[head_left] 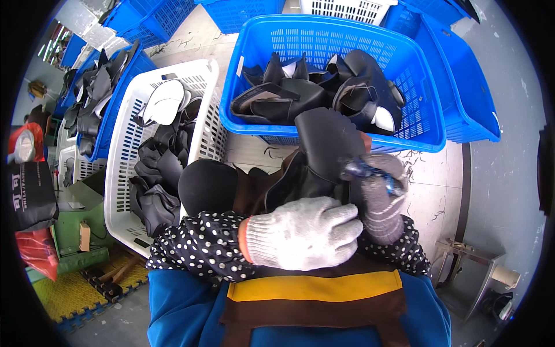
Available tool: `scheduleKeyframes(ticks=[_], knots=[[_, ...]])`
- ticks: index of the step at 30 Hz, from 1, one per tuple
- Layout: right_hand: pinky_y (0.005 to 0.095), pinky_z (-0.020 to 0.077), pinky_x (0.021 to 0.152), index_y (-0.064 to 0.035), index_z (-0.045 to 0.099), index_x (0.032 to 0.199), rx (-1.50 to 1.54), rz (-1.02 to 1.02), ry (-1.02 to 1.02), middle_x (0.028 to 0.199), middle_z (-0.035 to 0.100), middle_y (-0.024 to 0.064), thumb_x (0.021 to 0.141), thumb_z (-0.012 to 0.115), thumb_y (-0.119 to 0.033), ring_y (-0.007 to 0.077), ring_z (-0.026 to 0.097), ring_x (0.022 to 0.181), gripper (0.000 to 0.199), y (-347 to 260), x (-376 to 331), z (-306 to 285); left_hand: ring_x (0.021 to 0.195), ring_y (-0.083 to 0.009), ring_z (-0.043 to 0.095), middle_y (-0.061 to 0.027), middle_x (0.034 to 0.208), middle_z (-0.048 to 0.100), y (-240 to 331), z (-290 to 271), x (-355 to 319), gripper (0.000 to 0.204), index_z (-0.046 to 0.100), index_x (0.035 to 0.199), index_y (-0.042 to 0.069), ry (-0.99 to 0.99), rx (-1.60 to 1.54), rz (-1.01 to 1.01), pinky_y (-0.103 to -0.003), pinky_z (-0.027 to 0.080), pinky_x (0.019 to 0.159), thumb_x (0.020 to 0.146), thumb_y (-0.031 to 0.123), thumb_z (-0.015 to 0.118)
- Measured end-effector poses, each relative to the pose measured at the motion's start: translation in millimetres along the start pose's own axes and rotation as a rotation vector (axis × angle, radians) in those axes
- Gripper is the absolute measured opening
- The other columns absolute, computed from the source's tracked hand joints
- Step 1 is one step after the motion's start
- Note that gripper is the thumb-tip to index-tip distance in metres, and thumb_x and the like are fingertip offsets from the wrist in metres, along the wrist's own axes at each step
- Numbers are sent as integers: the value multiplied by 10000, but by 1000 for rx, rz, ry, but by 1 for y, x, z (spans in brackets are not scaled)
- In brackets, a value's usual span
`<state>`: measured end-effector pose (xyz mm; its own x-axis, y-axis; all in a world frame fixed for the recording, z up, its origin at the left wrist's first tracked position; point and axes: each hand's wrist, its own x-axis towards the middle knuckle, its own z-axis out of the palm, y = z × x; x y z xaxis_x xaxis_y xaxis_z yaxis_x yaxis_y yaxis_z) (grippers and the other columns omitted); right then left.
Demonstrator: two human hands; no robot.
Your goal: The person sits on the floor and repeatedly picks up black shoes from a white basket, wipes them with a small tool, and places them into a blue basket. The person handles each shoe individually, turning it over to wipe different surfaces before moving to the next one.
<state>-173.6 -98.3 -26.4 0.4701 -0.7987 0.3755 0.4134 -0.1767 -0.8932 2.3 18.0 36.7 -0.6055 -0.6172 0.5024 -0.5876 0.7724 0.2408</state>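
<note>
The grey-gloved right grip point(384, 202) closes on a blue thing point(362, 169) too blurred to identify. The white-gloved left grip point(306, 234) covers the lower edge of a black piece point(328, 139) at its 12 o'clock; how tightly, I cannot tell. At 9 o'clock, the rim cuts off a dark bag point(32, 196) bearing white lettering.

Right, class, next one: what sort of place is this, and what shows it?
Probably a shoemaking workshop: the black piece at hand resembles a shoe upper, similar pieces lie in the blue perforated basket, and dark thread-like scraps litter the pale floor.
</note>
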Motion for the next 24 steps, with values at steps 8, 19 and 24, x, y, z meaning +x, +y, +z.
scheduleKeyframes(ticks=[8,19,24], knots=[[369,555,988,-37,662,1235,141,193,-7,1247,669,128,890,749,-16,232,670,1138,356,21,-18,5,1112,-204,671,-121,1226,683,-56,-15,-25,333,638,1239,-19,475,-730,-1027,-355,546,971,1030,240,649],[376,573,932,-34,710,1108,-41,63,-33,1139,712,138,871,766,-71,240,697,1059,247,-8,-19,11,1278,-240,545,-193,1368,579,-43,40,-51,843,436,1455,-113,289,-1448,-1218,-347,425,1120,864,338,833],[354,583,908,0,665,1168,155,186,95,1143,700,141,947,729,-116,217,702,1021,258,16,-7,19,1126,-198,600,-108,1206,646,-29,26,-44,733,560,1327,-39,284,-1014,-992,-352,482,1029,768,299,892]])
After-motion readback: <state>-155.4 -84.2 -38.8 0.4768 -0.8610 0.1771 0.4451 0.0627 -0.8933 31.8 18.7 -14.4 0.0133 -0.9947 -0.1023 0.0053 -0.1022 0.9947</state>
